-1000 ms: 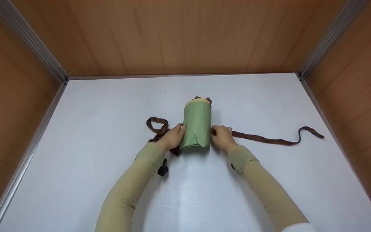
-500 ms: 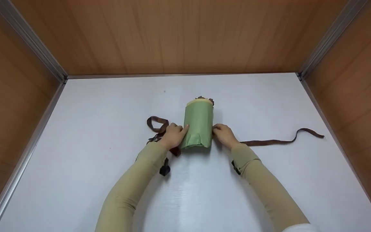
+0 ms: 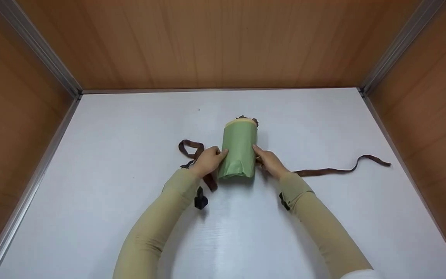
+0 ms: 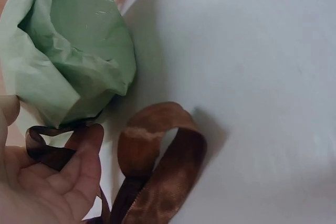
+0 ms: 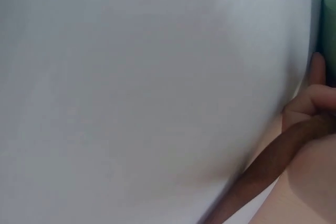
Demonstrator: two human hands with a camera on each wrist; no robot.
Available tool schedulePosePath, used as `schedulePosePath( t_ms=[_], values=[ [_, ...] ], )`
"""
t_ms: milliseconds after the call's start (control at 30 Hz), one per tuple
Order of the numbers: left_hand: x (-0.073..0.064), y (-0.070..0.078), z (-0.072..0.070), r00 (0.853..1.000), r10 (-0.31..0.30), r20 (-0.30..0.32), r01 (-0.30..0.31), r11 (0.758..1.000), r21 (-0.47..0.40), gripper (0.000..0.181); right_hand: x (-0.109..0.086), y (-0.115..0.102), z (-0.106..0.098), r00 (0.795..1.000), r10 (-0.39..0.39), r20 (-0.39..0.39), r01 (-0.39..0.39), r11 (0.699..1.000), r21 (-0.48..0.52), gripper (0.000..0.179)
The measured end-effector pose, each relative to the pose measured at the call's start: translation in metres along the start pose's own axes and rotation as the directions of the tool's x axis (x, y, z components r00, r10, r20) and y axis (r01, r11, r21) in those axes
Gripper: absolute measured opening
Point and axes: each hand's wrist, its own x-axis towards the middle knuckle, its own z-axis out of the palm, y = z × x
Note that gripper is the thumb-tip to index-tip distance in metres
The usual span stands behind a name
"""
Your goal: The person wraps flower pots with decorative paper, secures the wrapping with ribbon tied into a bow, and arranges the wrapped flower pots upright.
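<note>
A green paper-wrapped bundle [image 3: 239, 145], with a pale yellow inner edge and brown crumpled tops, lies between my two hands. My left hand [image 3: 207, 161] has its thumb on the bundle's left side; in the left wrist view its curled fingers hold a loop of brown ribbon [image 4: 50, 153] close under the folded paper. My right hand [image 3: 271, 162] lies along the bundle's right side with the thumb against the paper. In the right wrist view, its curled fingers hold the ribbon [image 5: 268, 163]. The ribbon's middle is hidden behind the bundle.
The ribbon's right tail [image 3: 327, 171] trails across the white tabletop [image 3: 91, 174]. On the left a ribbon loop [image 3: 190, 145] stands up from the table, beside my left hand. Wooden panels [image 3: 223, 46] enclose the back and both sides.
My left thumb has moved onto the bundle's face. My right hand has drawn in, its thumb now against the paper, and the ribbon's right tail lies slacker. The bundle has shifted slightly right.
</note>
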Motion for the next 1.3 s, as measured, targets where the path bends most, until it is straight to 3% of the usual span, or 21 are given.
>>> schedulePosePath(
  t_ms=[267,467,667,967,1133,1300],
  values=[
    [-0.004,0.005,0.000,0.999,-0.035,0.033,0.037,0.996,-0.078,0.036,-0.008,-0.008,0.000,0.997,0.012,0.072,-0.019,0.996,0.091,0.048],
    [-0.008,0.010,0.003,0.996,-0.066,0.065,0.077,0.982,-0.173,0.032,-0.004,-0.002,-0.002,0.998,0.034,0.061,-0.039,0.996,0.080,0.049],
    [-0.011,0.012,0.010,0.998,-0.033,0.050,0.044,0.970,-0.238,0.028,-0.005,-0.002,-0.003,0.999,0.007,0.046,-0.010,0.998,0.058,0.054],
    [-0.019,0.022,0.008,0.999,0.039,0.005,-0.036,0.952,-0.303,0.026,-0.016,-0.013,-0.013,0.996,-0.044,0.072,0.040,0.998,0.054,0.063],
    [-0.029,0.024,0.011,0.996,0.067,0.060,-0.042,0.938,-0.344,0.024,-0.028,-0.010,-0.017,0.992,-0.054,0.113,0.051,0.998,0.031,0.065],
    [-0.042,0.022,0.018,0.990,0.100,0.099,-0.062,0.943,-0.326,0.024,-0.042,0.000,-0.017,0.990,-0.038,0.136,0.038,0.999,0.003,0.065]
  ],
)
